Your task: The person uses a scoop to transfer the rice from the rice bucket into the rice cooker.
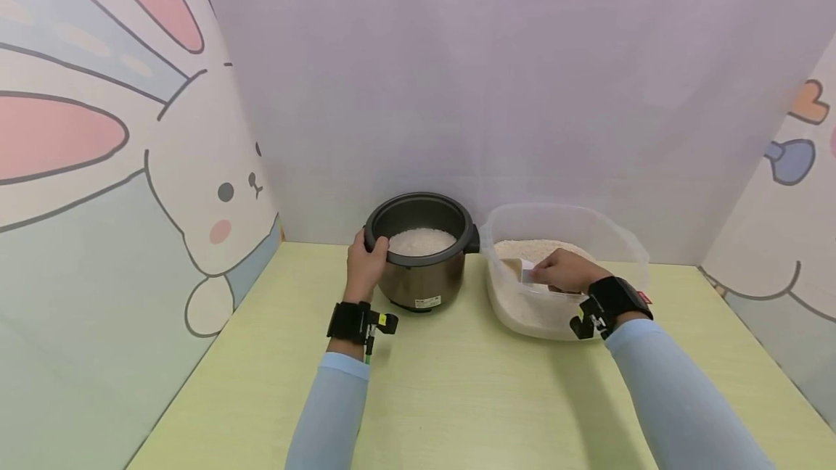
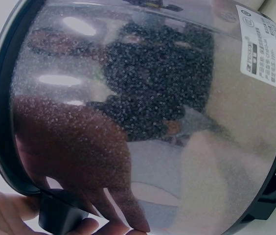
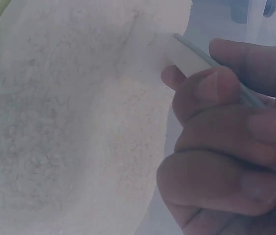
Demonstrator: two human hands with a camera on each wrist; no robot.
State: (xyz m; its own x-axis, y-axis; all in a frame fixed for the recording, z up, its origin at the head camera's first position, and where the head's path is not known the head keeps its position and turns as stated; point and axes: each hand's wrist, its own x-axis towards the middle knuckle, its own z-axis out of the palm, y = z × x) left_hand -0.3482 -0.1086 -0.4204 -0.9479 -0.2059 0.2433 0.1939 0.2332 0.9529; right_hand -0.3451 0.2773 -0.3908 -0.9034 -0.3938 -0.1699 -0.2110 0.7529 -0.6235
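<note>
Here, a pale yellow-green worktop (image 1: 457, 383) stands in a corner of lilac wall, with cartoon rabbit panels (image 1: 130, 187) on the left side and more cartoon shapes on the right. Toward the back of it sits a round dark metal rice cooker pot (image 1: 421, 252) holding white rice, and just beside it a clear plastic tub (image 1: 568, 238) of rice. The left hand (image 1: 364, 261) grips the pot's rim and black side handle. The right hand (image 1: 562, 270) lies inside the tub, fingers curled round what seems a translucent plastic scoop (image 3: 196, 56), its mouth in the rice.
</note>
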